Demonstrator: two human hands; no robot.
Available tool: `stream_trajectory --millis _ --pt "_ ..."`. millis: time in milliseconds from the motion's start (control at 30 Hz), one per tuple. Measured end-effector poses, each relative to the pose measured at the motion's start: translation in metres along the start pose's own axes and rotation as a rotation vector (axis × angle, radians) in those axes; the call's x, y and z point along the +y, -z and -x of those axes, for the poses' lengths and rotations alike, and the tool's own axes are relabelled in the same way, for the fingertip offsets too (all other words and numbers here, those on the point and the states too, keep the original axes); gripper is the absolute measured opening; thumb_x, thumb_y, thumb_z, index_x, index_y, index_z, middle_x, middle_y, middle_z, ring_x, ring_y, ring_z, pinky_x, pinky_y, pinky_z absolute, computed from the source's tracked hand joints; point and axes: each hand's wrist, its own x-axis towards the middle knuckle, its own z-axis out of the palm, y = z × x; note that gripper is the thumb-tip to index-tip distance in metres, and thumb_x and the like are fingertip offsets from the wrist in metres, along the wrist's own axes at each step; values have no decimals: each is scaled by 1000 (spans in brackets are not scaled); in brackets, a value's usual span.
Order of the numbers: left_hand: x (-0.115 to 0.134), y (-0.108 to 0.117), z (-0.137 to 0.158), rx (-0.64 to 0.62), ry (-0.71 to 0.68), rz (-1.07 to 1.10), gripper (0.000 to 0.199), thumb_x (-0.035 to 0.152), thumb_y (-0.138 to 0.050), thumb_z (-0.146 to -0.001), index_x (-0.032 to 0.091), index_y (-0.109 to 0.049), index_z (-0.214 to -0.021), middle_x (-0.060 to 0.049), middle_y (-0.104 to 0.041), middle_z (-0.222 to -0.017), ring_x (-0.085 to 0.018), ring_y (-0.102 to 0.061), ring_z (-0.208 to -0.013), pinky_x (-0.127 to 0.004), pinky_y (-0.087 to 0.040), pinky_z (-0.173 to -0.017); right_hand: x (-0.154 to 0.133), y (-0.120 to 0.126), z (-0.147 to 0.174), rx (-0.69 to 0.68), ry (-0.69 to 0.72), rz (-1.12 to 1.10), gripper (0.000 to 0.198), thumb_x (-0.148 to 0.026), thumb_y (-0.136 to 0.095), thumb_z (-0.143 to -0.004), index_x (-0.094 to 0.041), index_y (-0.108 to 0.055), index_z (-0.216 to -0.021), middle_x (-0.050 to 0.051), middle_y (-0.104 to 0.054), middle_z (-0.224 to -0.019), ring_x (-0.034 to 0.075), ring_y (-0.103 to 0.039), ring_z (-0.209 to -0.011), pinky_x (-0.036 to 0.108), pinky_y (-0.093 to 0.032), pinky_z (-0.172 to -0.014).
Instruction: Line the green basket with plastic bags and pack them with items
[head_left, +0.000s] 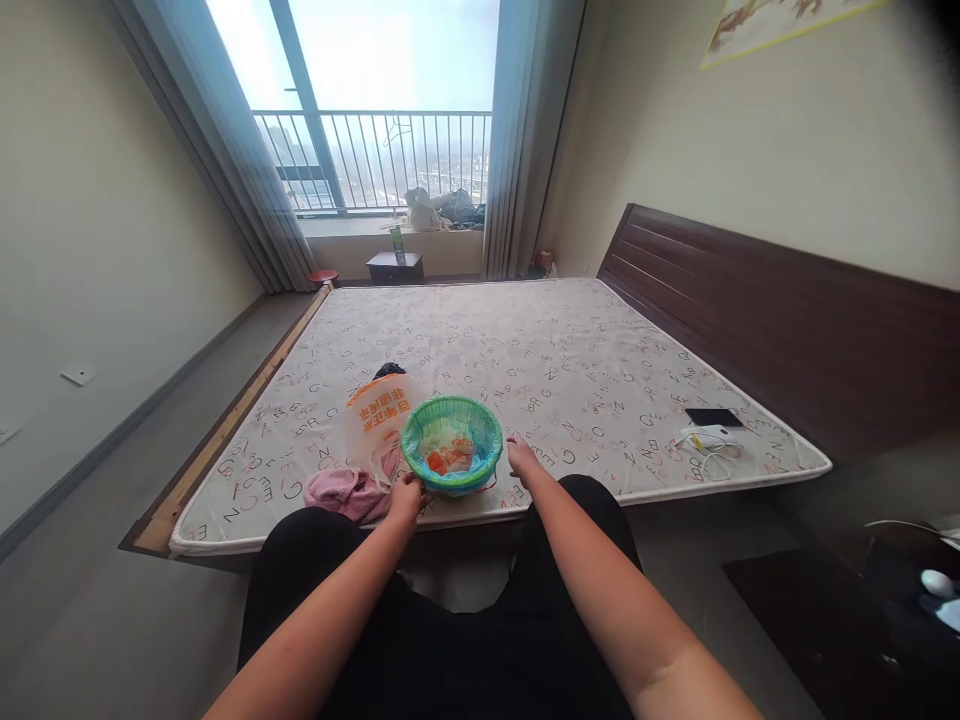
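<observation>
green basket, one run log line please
left hand: at green basket, near-left side | right hand: beside right rim, apart | contents: orange items | below: mattress

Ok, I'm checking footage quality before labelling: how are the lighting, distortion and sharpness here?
In the head view, glare bleaches the upper window; in that same view, wide-angle distortion seems to stretch the near forearms, a blurred dark patch covers the upper right corner, and the green basket looks fairly sharp.
</observation>
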Motion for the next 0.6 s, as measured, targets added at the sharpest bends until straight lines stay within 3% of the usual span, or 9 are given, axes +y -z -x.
stream_trajectory --millis 167,300,400,500,600 --pt "16 14 -8 109 -33 134 16 28 -67 -86 22 -54 -93 0 -60 -75 -11 -61 -60 -22 -52 -57 0 -14 -1 -185 -194 6 41 -41 -72 -72 -24 -64 -109 15 -69 -112 25 -71 -76 50 -59 -73" --pt "50 38 -17 156 -115 278 16 21 -62 -87 22 -52 -99 7 -49 -66 -6 -51 -50 -16 -46 -52 -8 -22 -1 -273 -204 -61 37 -41 -72 -75 -24 -64 -106 11 -72 -103 23 -71 -69 43 -58 -71" --pt "69 51 -16 96 -194 398 25 20 -64 -84 22 -54 -107 8 -50 -67 -5 -52 -52 -15 -48 -55 -15 -26 -2 -293 -173 -137 27 -38 -63 -85 -24 -63 -108 8 -74 -97 19 -71 -71 35 -57 -71" --pt "72 49 -11 -22 -248 459 39 21 -71 -79 21 -56 -115 5 -62 -78 -6 -57 -54 -19 -53 -57 -18 -29 -5 -304 -162 -201 17 -30 -57 -90 -22 -62 -104 7 -75 -93 16 -71 -72 32 -57 -72" --pt "63 40 -10 -80 -327 253 51 23 -75 -77 21 -54 -123 -4 -71 -102 -10 -67 -62 -23 -57 -56 -19 -33 -8 -332 -167 -252 11 -24 -57 -89 -21 -63 -99 6 -75 -91 16 -71 -74 33 -59 -75"
